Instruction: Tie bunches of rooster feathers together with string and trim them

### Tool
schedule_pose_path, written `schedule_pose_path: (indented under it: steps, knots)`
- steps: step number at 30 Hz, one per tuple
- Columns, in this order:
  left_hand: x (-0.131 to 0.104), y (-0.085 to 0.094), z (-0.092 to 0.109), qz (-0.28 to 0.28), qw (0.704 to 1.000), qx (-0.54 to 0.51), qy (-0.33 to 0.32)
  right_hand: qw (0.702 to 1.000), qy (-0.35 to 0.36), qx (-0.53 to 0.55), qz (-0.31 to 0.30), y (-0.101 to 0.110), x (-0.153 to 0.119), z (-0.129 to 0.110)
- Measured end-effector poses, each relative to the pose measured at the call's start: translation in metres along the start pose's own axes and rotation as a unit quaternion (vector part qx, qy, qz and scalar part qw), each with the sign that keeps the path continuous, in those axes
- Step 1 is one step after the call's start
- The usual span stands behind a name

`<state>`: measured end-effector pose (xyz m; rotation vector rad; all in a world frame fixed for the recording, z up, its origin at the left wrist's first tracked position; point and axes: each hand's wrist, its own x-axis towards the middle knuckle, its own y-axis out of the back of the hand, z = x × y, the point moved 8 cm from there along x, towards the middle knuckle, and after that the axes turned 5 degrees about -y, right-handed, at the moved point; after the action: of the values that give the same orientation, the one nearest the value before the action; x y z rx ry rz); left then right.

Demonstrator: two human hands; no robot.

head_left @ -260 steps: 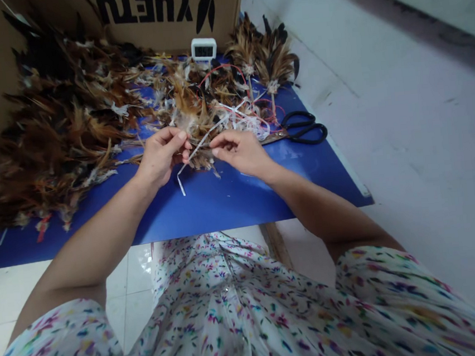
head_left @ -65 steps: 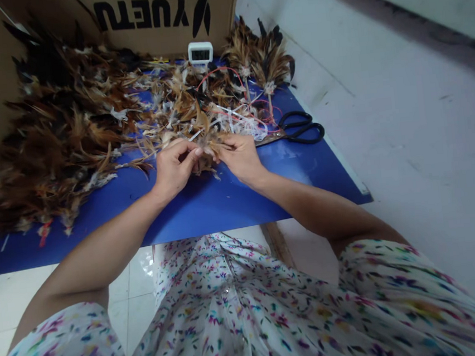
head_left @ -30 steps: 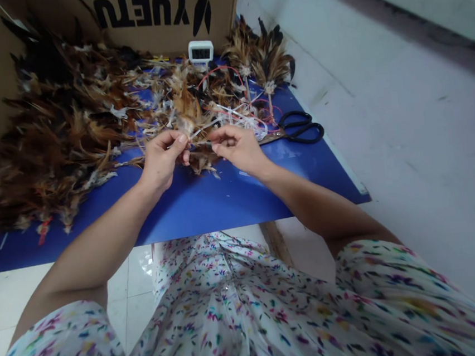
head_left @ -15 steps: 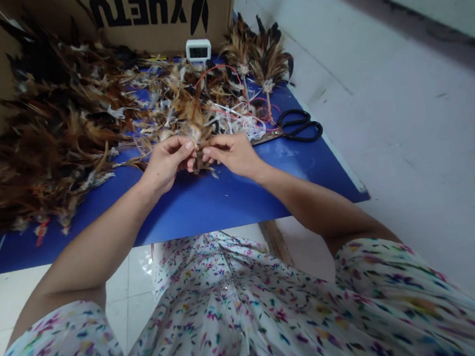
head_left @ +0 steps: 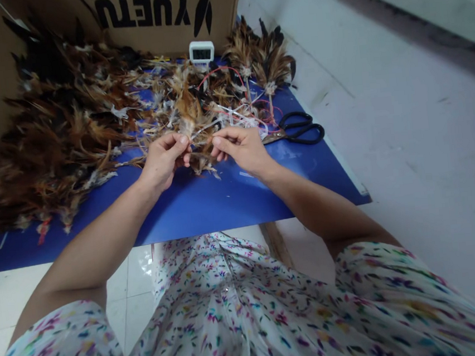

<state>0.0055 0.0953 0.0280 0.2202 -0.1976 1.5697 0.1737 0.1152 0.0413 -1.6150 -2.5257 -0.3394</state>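
Note:
My left hand [head_left: 166, 158] is closed in a pinch on the pale base of a brown feather bunch [head_left: 189, 109], whose tips point away from me. Across a small gap, my right hand [head_left: 241, 147] is closed too, thumb against fingers, with what looks like a small brown feather [head_left: 210, 141] at its fingertips. Beneath both hands lie loose feather scraps [head_left: 205, 163] on the blue table [head_left: 210, 206]. White ties [head_left: 231, 113] and a thin red string [head_left: 221, 69] are tangled among the feathers just beyond.
Black-handled scissors [head_left: 300, 128] lie right of my right hand. A large feather pile [head_left: 61, 133] covers the left side. Behind stand a small white digital clock [head_left: 201, 51] and a cardboard box [head_left: 157, 37]. Finished-looking feather bundles on sticks [head_left: 269, 66] lie at the back right, near the wall [head_left: 380, 91].
My hands have drawn apart, the right one moving to the right. The feather bunch in my left hand has shifted slightly left. The view has shifted a little.

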Motion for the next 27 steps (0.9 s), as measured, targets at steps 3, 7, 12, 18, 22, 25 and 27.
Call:
schedule_pose_path:
  steps: [3, 7, 12, 18, 22, 25, 27]
  knots:
    - [0.000, 0.000, 0.000, 0.004, 1.000, -0.009, 0.004, 1.000, 0.000, 0.010, 0.026, 0.005, 0.000, -0.003]
    - [-0.001, 0.000, -0.002, 0.006, 1.000, -0.020, 0.016, 0.998, 0.003, 0.014, 0.054, 0.010, 0.000, -0.007]
    - [-0.001, 0.000, -0.010, -0.009, 0.998, -0.035, 0.042, 0.997, 0.001, 0.012, 0.079, 0.015, 0.001, -0.009]
    - [0.003, 0.008, -0.005, 0.023, 0.999, -0.028, 0.019, 0.996, 0.009, -0.009, 0.093, 0.024, 0.005, -0.006]
    - [0.008, 0.022, 0.002, 0.074, 0.995, -0.066, 0.002, 0.991, 0.058, -0.115, 0.037, 0.015, 0.004, -0.006]
    - [0.010, 0.026, 0.002, 0.081, 0.995, -0.065, -0.005, 0.957, 0.144, -0.250, -0.037, -0.007, -0.003, -0.009]
    - [0.009, 0.026, 0.000, 0.086, 0.995, -0.051, -0.004, 0.920, 0.194, -0.331, -0.074, -0.022, -0.009, -0.007]
